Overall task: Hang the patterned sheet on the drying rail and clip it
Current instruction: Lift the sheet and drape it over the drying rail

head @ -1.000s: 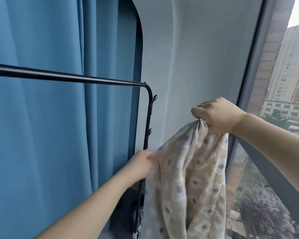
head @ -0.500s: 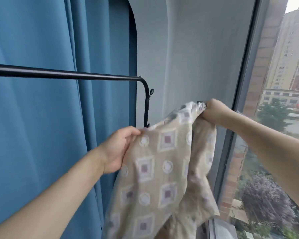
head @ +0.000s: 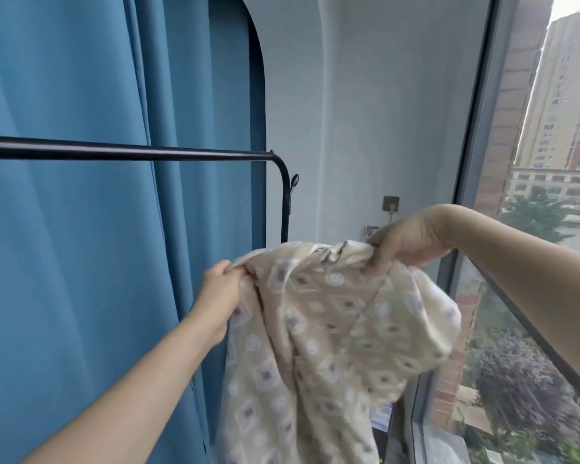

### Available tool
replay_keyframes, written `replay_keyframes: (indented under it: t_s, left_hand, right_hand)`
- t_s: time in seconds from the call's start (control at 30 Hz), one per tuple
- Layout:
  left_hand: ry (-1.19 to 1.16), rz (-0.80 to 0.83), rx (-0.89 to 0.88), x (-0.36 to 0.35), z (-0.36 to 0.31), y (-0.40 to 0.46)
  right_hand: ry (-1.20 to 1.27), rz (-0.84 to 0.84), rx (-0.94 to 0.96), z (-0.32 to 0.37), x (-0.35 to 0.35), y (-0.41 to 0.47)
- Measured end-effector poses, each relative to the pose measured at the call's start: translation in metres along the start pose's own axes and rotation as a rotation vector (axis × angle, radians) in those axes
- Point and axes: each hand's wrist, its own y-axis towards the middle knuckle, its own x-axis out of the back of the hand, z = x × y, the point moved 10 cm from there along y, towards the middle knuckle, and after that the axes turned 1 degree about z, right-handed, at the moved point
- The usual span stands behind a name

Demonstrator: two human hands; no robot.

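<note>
Now the left hand (head: 220, 298) sits lower and further right than half a second ago, when it was raised with the cloth spread flat and its printed face turned to the camera. It has dropped beneath the bend of the drying rail (head: 131, 153), and its grip is a pinch: thumb and fingers bunch one part of the upper edge of the patterned sheet (head: 332, 346). The right hand (head: 407, 241) has turned since then; earlier it was a closed fist seen from behind the cloth, and now the palm side faces the camera with the fingers curled over the top edge and the thumb under it, pinching the fabric. The two hands are also further apart, so the top edge runs between them in a loose, wrinkled line instead of one tight fold.

The sheet is beige with rows of white circles and white-bordered squares that have dull purple centres. It hangs in the air from both hands, below and to the right of the rail's downturned corner, not touching the top bar. Its body billows out to the right under the right forearm and falls in soft folds past the lower edge of the view; parts of it are blurred.

Behind the rail hangs a blue curtain (head: 81, 262). A pale wall (head: 382, 112) with a small socket plate (head: 391, 203) stands ahead, and a window (head: 533, 329) at the right shows buildings and trees.
</note>
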Motion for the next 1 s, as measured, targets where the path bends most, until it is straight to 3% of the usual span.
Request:
replay_keyframes:
  t_s: [0.03,0.1,0.17,0.23,0.37,0.5,0.63,0.73,0.9,0.93,1.0]
  left_hand:
    - [-0.089,0.01,-0.027,-0.001,-0.01,-0.001]
    - [-0.222,0.038,-0.054,-0.006,-0.026,-0.004]
    - [-0.276,0.053,-0.083,-0.012,-0.039,-0.003]
    - [-0.29,0.075,-0.102,-0.019,-0.048,-0.001]
    - [-0.305,0.095,-0.102,-0.024,-0.051,-0.001]
    - [-0.3,0.07,-0.087,-0.015,-0.042,0.001]
    - [-0.322,0.019,-0.039,-0.003,-0.03,0.004]
    - [-0.346,-0.024,-0.016,0.005,-0.026,0.006]
    - [-0.338,-0.02,-0.024,0.005,-0.032,0.002]
    - [-0.308,-0.034,-0.031,0.01,-0.032,0.002]
    - [-0.051,-0.07,-0.111,0.023,-0.035,0.004]
  right_hand:
    - [0.163,0.111,0.044,-0.003,-0.009,0.0]
    - [0.316,0.124,0.066,-0.014,-0.014,0.01]
    - [0.248,0.104,-0.04,-0.037,-0.032,0.033]
    - [0.144,0.192,-0.091,-0.049,-0.071,0.056]
    - [0.15,0.283,0.118,-0.017,-0.126,0.085]
    - [0.218,0.134,0.237,0.01,-0.115,0.091]
    - [0.221,0.375,0.254,0.023,-0.131,0.074]
    - [0.172,0.429,0.258,0.03,-0.14,0.066]
    - [0.084,0.165,0.24,0.04,-0.124,0.07]
    - [0.032,0.055,0.204,0.037,-0.109,0.07]
    - [-0.341,-0.314,0.079,0.03,-0.056,0.058]
